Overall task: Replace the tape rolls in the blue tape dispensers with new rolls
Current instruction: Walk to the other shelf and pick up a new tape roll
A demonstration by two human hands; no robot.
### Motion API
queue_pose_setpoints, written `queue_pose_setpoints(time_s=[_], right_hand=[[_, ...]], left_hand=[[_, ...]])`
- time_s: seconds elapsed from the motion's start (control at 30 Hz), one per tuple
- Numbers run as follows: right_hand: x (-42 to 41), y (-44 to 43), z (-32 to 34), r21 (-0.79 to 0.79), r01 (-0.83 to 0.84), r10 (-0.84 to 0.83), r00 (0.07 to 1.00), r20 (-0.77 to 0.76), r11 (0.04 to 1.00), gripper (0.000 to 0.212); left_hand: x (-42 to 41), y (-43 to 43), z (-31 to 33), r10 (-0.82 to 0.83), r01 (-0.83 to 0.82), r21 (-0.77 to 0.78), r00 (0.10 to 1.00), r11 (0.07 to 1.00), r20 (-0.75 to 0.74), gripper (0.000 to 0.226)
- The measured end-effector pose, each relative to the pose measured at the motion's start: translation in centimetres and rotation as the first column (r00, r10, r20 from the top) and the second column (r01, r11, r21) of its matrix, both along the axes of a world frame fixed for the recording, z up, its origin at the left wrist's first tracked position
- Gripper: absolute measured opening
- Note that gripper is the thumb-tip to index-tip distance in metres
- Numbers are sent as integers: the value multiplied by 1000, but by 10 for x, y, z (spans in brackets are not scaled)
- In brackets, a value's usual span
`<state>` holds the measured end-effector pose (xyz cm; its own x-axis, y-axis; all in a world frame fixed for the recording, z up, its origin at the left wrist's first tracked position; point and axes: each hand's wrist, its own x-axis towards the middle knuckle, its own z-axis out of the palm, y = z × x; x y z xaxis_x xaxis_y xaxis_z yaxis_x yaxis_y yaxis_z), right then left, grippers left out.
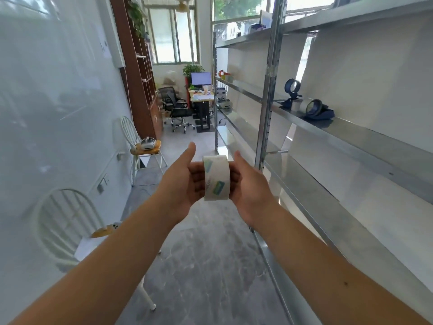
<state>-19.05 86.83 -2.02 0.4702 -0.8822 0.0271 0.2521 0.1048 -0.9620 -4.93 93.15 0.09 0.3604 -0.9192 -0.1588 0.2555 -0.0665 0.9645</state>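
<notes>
A clear tape roll (216, 177) with green labels is held edge-on at chest height between my left hand (181, 179) and my right hand (249, 184), fingers of both pressed to its sides. On the metal shelf (351, 134) to the right sit two blue tape dispensers: one standing upright (292, 90), one lying on its side (318, 110). Another pale tape roll (298, 104) rests between them. Both dispensers are well beyond my hands, up and to the right.
The metal shelving runs along the right side, with a post (267, 109) near my hands. Two white chairs (140, 146) (63, 221) stand against the left wall. A desk with a monitor (201, 79) and office chairs are at the far end.
</notes>
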Motion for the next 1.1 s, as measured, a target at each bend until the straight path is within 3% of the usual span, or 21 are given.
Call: queue_pose_setpoints(time_s=[0.6, 1.1], right_hand=[[90, -260, 4, 3, -97, 97, 994, -46, 995, 55], [264, -411, -4, 71, -147, 148, 989, -11, 987, 60]], left_hand=[[77, -235, -2, 191, -191, 0, 981, 982, 4, 70], [246, -388, -19, 297, -295, -52, 955, 954, 26, 60]])
